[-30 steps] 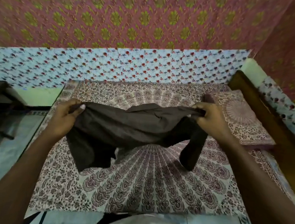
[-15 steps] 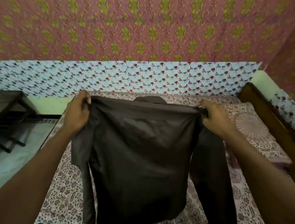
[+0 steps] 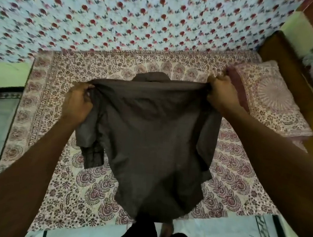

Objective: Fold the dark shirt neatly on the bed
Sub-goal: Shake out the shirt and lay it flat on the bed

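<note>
The dark grey-brown shirt (image 3: 155,140) hangs spread out over the bed (image 3: 49,188), back side toward me, collar at the far edge. My left hand (image 3: 77,102) grips its left shoulder. My right hand (image 3: 222,94) grips its right shoulder. Both sleeves hang down beside the body of the shirt. The hem reaches the near edge of the bed. Whether the lower part touches the patterned sheet I cannot tell.
A matching patterned pillow (image 3: 273,101) lies at the right end of the bed, against a brown wooden headboard (image 3: 293,76). A floral cloth (image 3: 122,24) covers the wall behind. Pale tiled floor (image 3: 208,234) runs along the near side, with my foot (image 3: 166,229) on it.
The shirt went from bunched between my hands to stretched out by the shoulders. It has since come lower and further over the bed, and my view has tilted down.
</note>
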Demonstrator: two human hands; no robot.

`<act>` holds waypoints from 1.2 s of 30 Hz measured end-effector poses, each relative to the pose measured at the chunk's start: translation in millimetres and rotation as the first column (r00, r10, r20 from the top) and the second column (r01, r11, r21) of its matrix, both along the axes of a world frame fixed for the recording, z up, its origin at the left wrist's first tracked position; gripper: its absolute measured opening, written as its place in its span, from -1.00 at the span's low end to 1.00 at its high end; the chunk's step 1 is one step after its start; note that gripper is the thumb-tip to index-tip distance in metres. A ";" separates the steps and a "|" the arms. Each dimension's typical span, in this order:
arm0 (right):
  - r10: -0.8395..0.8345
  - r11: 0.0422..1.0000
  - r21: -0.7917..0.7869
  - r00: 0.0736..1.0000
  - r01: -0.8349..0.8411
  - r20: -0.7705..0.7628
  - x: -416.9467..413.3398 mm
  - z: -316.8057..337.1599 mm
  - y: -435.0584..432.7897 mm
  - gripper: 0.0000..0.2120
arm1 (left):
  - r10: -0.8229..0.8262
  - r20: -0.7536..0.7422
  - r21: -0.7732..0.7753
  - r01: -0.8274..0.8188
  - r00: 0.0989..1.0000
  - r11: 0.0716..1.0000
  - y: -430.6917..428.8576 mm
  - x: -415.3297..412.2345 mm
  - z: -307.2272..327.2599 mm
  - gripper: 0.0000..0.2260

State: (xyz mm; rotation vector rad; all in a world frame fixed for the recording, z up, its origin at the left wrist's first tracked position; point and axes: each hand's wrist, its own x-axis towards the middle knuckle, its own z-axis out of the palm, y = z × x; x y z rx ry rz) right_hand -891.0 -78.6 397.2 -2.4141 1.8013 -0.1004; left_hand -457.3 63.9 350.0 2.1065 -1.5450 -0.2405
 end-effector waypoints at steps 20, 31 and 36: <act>-0.139 0.987 0.080 0.989 0.143 -0.052 81.6 -239.3 -184.1 -0.68 | 0.182 -0.308 0.347 -0.068 0.934 0.935 -183.8 22.2 -215.3 -0.56; -0.246 0.943 0.205 0.963 0.264 -0.106 101.1 -371.9 -250.1 -0.40 | 0.040 -0.099 0.477 0.012 0.994 0.879 -247.0 7.6 -337.4 -0.25; -0.194 0.914 0.345 0.976 0.215 -0.096 106.8 -415.7 -249.6 -0.39 | 0.089 0.008 0.642 -0.073 0.996 0.763 -258.6 -15.7 -363.0 -0.27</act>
